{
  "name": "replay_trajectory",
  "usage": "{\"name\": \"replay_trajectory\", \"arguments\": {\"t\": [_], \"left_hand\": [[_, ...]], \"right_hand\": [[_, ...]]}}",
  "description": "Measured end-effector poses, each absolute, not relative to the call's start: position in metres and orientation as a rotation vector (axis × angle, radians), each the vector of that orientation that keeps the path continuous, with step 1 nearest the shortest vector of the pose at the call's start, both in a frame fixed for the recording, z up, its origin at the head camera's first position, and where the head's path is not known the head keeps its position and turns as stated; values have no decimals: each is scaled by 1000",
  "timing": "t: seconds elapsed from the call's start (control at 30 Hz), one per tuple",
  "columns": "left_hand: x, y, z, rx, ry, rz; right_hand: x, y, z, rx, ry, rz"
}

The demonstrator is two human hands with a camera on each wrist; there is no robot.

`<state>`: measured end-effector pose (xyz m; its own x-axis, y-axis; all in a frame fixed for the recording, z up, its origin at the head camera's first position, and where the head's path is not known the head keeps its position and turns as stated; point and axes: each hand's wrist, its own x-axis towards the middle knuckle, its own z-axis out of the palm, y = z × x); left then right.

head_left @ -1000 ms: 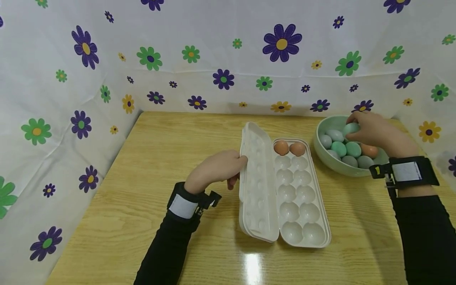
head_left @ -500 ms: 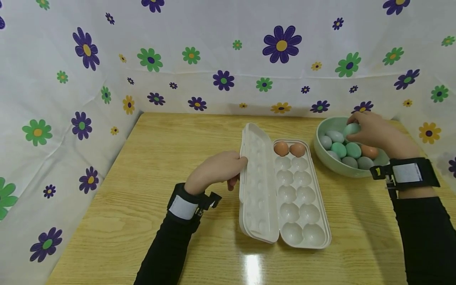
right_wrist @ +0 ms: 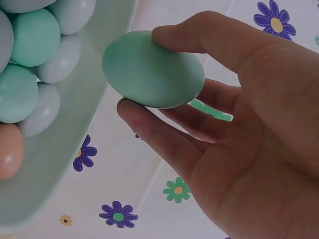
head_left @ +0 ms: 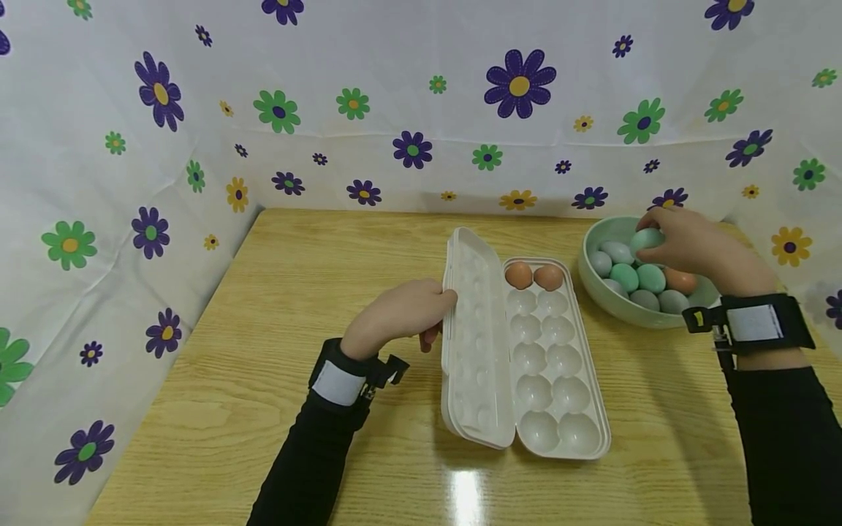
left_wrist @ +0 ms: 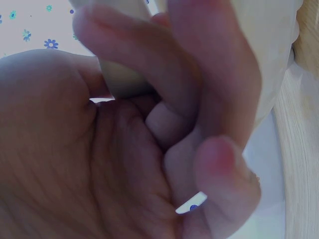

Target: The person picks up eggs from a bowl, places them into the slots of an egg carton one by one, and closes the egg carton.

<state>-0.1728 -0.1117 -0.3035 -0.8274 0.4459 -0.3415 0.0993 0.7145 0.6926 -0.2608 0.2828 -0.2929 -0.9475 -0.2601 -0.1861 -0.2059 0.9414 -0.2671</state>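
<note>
A green egg (right_wrist: 149, 69) is pinched between the thumb and fingers of my right hand (head_left: 693, 245), above the pale green bowl (head_left: 631, 313). In that bowl lie several grey and green eggs and an orange-brown egg (head_left: 680, 280). My left hand (head_left: 404, 307) grips the raised lid (head_left: 479, 343) of a white egg carton by its left edge, thumb on the inner side. The carton's tray (head_left: 597, 380) lies flat on the right of the lid. Two brown eggs (head_left: 519, 275) fill its far row; the cups in front of them hold none.
The wooden table (head_left: 276, 292) reaches back to a white cloth with a flower print (head_left: 368, 88), which also rises along the left and right sides. The bowl stands at the back right, close beside the carton.
Both hands keep nearly the same place and hold. The green egg stays in the right hand over the bowl; only a slight shift of the head view shows.
</note>
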Motion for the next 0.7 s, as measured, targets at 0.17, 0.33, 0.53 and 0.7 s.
{"name": "replay_trajectory", "arguments": {"t": [0.17, 0.33, 0.53, 0.7], "left_hand": [[-173, -112, -305, 414, 2423, 943], [-173, -112, -305, 421, 2432, 929], [-173, -113, -304, 417, 2440, 915], [-173, -112, -304, 414, 2431, 931]], "right_hand": [[-258, 281, -292, -357, 2879, -355], [-256, 278, -291, -361, 2869, -354], [-253, 275, -291, -397, 2866, -375], [-251, 270, -290, -424, 2867, -401]]}}
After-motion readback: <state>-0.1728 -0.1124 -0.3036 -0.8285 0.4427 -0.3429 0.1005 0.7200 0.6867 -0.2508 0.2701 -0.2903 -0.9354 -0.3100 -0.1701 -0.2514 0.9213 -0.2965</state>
